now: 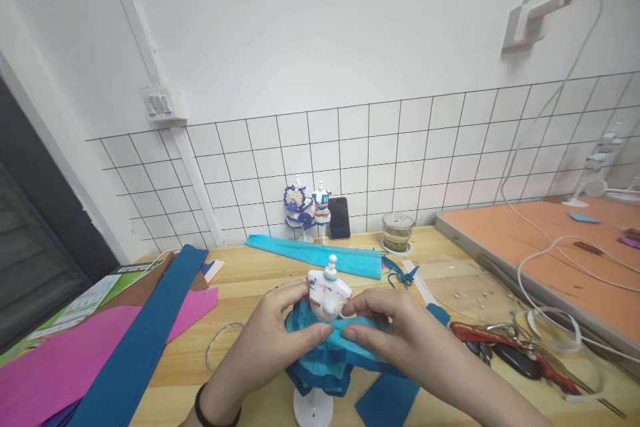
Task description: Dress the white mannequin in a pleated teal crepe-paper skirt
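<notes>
A small white mannequin (327,297) with a knobbed neck and coloured marks stands on a round white base (313,407). Around its waist sits a ruffled turquoise skirt (320,370) with darker blue edges, which looks like crepe paper. My left hand (273,330) is closed round the mannequin's side, its thumb pressing the skirt's top at the waist. On the other side, my right hand (387,327) pinches a loose turquoise strip (367,340) that trails to the right from the waist. A flat dark blue piece (387,400) lies below it on the table.
Behind lie a long turquoise strip (315,257), two dressed mannequins (300,210), a phone (339,217) and a lidded glass cup (398,232). Blue and pink sheets (140,340) cover the left. Keys (515,353), scissors and a cable (525,267) lie right, near an orange board (565,247).
</notes>
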`<action>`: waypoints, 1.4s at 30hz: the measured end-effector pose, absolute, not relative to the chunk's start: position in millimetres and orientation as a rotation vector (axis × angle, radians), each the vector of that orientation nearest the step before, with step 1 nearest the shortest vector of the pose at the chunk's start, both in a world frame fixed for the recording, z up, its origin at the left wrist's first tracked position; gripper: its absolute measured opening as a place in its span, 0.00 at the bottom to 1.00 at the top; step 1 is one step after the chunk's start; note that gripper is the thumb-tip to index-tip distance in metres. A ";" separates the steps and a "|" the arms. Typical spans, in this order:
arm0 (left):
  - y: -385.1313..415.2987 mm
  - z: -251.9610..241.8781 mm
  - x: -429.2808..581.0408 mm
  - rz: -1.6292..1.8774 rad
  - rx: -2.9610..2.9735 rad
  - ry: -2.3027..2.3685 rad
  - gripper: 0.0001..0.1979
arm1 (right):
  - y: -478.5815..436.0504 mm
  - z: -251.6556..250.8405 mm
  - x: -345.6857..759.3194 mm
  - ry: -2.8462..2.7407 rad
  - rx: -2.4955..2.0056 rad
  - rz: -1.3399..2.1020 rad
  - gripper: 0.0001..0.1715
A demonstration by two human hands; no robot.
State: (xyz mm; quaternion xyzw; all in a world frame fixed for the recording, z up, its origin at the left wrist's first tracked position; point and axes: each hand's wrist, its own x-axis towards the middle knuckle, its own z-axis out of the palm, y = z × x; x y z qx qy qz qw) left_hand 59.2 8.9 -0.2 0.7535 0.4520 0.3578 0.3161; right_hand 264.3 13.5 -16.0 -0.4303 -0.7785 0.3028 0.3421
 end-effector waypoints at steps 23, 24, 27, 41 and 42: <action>17.1 -7.3 47.5 0.940 1.933 1.148 0.20 | 7.8 -18.5 259.1 -2.081 -1.075 0.856 0.06; 17.2 -7.1 47.3 0.937 1.956 1.123 0.19 | 8.1 -19.3 258.9 -2.078 -1.073 0.889 0.07; 17.2 -6.8 46.7 0.924 2.016 1.083 0.13 | 9.7 -21.2 258.0 -2.045 -1.068 0.992 0.14; 13.7 -4.0 48.6 0.871 2.037 1.125 0.11 | 6.2 -21.2 257.1 -2.089 -1.177 0.988 0.04; 13.8 -4.2 48.8 0.869 2.037 1.128 0.11 | 5.6 -19.9 257.8 -2.109 -1.170 0.955 0.04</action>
